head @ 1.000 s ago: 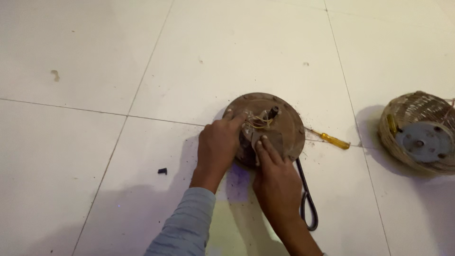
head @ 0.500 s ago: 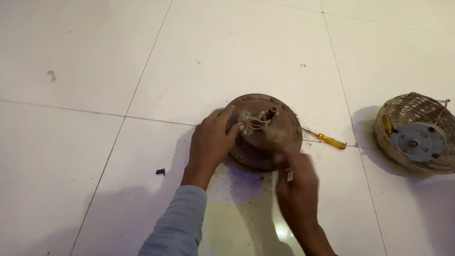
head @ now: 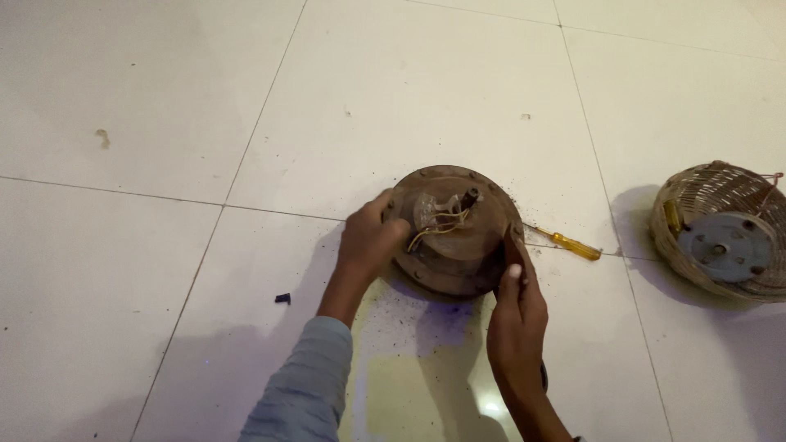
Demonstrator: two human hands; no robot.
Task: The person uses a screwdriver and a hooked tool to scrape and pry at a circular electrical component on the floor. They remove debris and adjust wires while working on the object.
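A round, rusty brown motor housing [head: 458, 245] lies on the white tiled floor, with loose yellow and white wires and a short shaft at its centre. My left hand [head: 368, 241] grips its left rim. My right hand [head: 516, 315] holds its lower right rim, thumb pressed up along the edge. A grey sleeve covers my left forearm.
A yellow-handled screwdriver [head: 573, 245] lies just right of the housing. A woven basket [head: 720, 229] holding a grey round metal plate stands at the far right. A small black chip [head: 282, 299] lies to the left. Dark grit is scattered around the housing.
My right hand came off the top of the housing, swung down, and now grips the lower right rim. My left hand slid to the left rim.
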